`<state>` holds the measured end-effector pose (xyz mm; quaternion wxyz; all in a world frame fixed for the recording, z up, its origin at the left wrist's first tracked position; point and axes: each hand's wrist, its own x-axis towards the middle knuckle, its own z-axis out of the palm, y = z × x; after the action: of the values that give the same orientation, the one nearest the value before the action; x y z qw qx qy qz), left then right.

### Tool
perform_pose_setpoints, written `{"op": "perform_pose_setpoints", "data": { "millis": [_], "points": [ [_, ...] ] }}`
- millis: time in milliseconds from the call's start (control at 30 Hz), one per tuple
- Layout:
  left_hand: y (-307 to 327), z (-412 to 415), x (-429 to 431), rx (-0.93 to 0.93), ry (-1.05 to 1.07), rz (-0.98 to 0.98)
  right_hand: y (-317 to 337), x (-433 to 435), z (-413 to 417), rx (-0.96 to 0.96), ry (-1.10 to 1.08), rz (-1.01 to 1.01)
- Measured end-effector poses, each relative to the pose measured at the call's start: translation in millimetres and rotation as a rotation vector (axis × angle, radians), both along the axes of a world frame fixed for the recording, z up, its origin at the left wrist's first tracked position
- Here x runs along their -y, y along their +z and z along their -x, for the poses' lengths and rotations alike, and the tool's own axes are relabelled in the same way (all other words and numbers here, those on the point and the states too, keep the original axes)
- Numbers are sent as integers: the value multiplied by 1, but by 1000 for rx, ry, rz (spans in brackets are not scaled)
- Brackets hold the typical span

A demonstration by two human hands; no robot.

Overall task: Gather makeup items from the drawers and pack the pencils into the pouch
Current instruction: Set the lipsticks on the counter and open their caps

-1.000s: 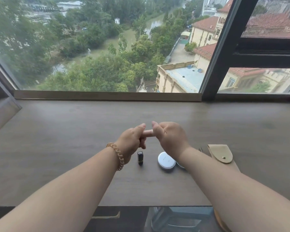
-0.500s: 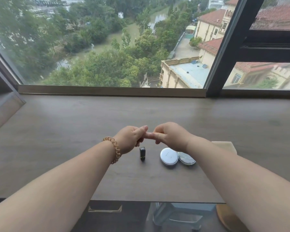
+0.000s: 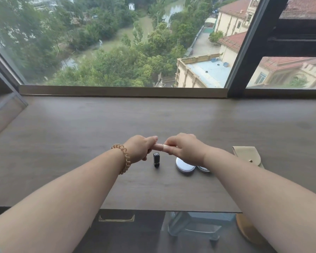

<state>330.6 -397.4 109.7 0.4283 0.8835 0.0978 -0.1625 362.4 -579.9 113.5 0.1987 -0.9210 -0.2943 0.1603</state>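
Observation:
My left hand (image 3: pixel 139 149) and my right hand (image 3: pixel 185 150) meet above the middle of the desk, each gripping one end of a small pink tube (image 3: pixel 160 147) with a pale band. Just below them a black lipstick (image 3: pixel 156 159) stands upright on the desk. A round white compact (image 3: pixel 184 166) lies under my right wrist, with a second round compact (image 3: pixel 203 168) partly hidden beside it. A beige pouch (image 3: pixel 246 154) with a snap flap lies to the right. I see no pencils.
The brown desk (image 3: pixel 80 143) runs to a window sill (image 3: pixel 124 91) at the back. Below its front edge are a dark drawer with a brass pull (image 3: pixel 116 218), a clear stool (image 3: pixel 193 227) and a round wooden piece (image 3: pixel 248 232).
My hands have drawn slightly apart, so more of the pink tube shows between them. The pouch is back in view to the right of my right arm.

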Motion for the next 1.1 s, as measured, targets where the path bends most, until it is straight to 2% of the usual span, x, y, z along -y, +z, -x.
{"op": "perform_pose_setpoints", "data": {
  "millis": [67, 167, 233, 433, 567, 633, 733, 900, 1100],
  "points": [
    [1, 1, 1, -31, -2, 7, -6, -1, -1, 139, 4, -13],
    [-1, 1, -1, -135, 73, 205, -21, 5, -1, 406, -44, -92],
    [0, 4, -7, -190, 177, 311, -30, 16, -2, 518, -136, -122],
    [-15, 18, -22, -187, 189, 467, -56, 36, 3, 371, -385, -186],
    [-42, 32, -16, -133, 140, 562, -78, 26, 8, 190, -475, -278],
    [-62, 38, -9, -60, 151, 468, -93, 22, 9, 101, -490, -299],
    [-97, 41, 7, 5, 176, 143, -113, 15, 10, 24, -484, -276],
    [-122, 36, 34, 189, 175, -224, -121, 6, 7, 135, -450, -92],
    [-143, 26, 54, 243, 271, -316, -135, 1, -6, 99, -449, -75]
  ]
}}
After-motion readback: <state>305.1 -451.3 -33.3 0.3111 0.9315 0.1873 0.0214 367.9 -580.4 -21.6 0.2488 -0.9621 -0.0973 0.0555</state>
